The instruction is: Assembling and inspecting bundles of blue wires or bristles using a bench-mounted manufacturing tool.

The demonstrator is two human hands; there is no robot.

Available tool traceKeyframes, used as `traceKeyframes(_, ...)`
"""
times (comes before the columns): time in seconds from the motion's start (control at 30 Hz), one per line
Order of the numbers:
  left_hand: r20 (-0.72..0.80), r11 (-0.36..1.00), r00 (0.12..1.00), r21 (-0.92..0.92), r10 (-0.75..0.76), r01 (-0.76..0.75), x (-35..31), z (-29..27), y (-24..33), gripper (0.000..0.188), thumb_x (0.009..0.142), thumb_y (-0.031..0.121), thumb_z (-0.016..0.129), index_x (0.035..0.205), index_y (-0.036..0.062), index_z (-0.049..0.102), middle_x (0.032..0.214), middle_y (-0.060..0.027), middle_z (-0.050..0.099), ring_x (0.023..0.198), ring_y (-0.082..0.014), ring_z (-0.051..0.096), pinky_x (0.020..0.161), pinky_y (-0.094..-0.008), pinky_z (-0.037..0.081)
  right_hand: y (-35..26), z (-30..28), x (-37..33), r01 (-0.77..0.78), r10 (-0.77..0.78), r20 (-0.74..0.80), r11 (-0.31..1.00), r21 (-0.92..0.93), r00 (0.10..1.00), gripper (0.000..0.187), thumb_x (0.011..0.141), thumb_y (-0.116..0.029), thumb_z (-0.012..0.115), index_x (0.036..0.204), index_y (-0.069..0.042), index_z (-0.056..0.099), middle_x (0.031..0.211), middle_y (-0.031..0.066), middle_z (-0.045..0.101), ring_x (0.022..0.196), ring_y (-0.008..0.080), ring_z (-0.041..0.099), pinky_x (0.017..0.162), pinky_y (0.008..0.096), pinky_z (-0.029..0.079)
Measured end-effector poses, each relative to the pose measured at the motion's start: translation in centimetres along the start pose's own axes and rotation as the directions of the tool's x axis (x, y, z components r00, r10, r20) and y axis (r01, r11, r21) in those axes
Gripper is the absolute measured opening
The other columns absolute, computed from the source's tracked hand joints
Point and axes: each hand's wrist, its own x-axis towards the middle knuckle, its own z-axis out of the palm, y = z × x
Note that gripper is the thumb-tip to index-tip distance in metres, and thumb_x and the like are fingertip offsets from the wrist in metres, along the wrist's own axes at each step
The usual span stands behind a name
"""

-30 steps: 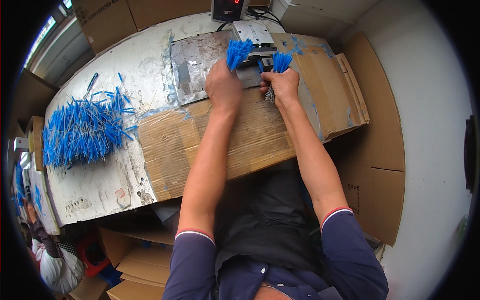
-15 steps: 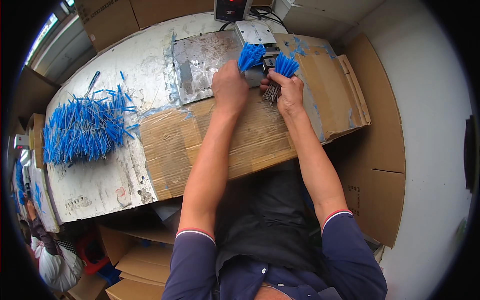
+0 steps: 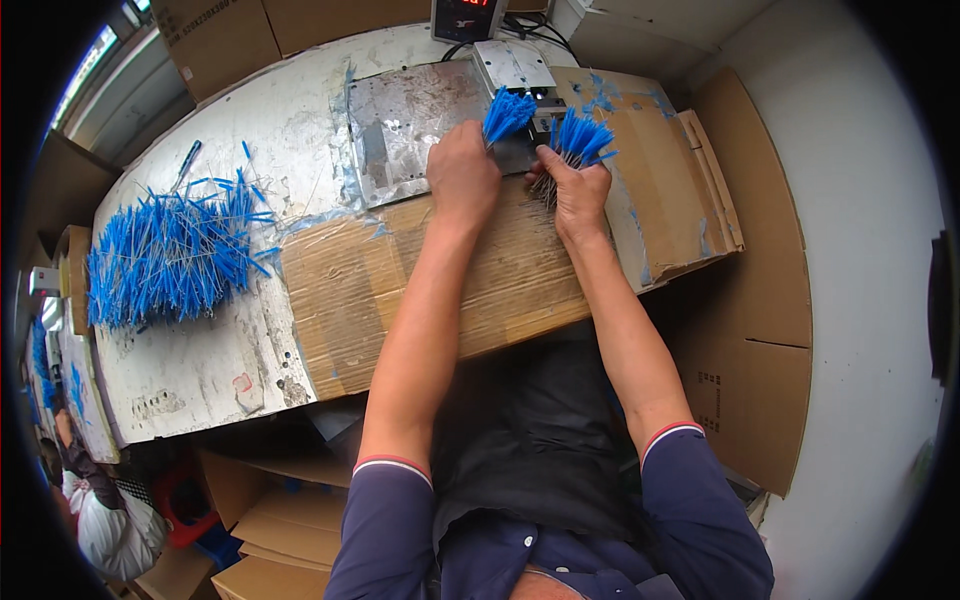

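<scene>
My left hand [image 3: 465,180] is closed around a bundle of thin wires with blue sleeves [image 3: 508,113], their blue ends pointing up and away from me. Just to its right, my right hand [image 3: 582,197] grips a second bundle of blue-sleeved wires [image 3: 580,136] between thumb and fingers. The bare metal ends of that bundle hang below the thumb, and its blue ends fan out at the top. Both bundles are close to a small metal machine [image 3: 512,66] with a dark front part, partly hidden by the left bundle. Whether any wire touches it, I cannot tell.
A big pile of blue-sleeved wires [image 3: 170,260] lies on the worn white table at left, near a pen [image 3: 187,162]. A metal plate [image 3: 410,110] and taped cardboard [image 3: 370,290] cover the work area. Behind stands a red-digit display box [image 3: 466,18]. Another person's arm [image 3: 66,428] shows far left.
Both hands have shifted slightly to the right with their bundles. The right bundle's blue ends have spread apart more. The display box's red digits are more visible.
</scene>
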Motion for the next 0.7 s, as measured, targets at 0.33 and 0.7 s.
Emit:
traceKeyframes(0.33, 0.052, 0.998, 0.999, 0.054, 0.015, -0.018, -0.2, -0.2, -0.1, 0.016, 0.079, 0.0, 0.061, 0.095, 0.0031, 0.063, 0.091, -0.0161, 0.067, 0.09, -0.0371, 0.064, 0.08, -0.0478, 0.048, -1.0, -0.5, 0.1, -0.089, 0.091, 0.053, 0.995, -0.051, 0.994, 0.014, 0.082, 0.002, 0.079, 0.088, 0.0, 0.066, 0.074, 0.0076, 0.068, 0.058, 0.0172, 0.067, 0.052, 0.0302, 0.058)
traceKeyframes(0.7, -0.138, 0.975, 0.976, 0.12, -0.168, 0.185, -0.1, 0.1, -0.4, 0.01, 0.084, 0.002, 0.06, 0.094, 0.0037, 0.059, 0.09, -0.0151, 0.064, 0.085, -0.0377, 0.063, 0.077, -0.0486, 0.048, -1.3, 0.6, 0.6, -0.14, 0.135, -0.044, 0.98, -0.143, 0.99, 0.02, 0.079, 0.007, 0.076, 0.082, -0.002, 0.058, 0.072, 0.009, 0.065, 0.054, 0.0174, 0.066, 0.043, 0.0289, 0.055)
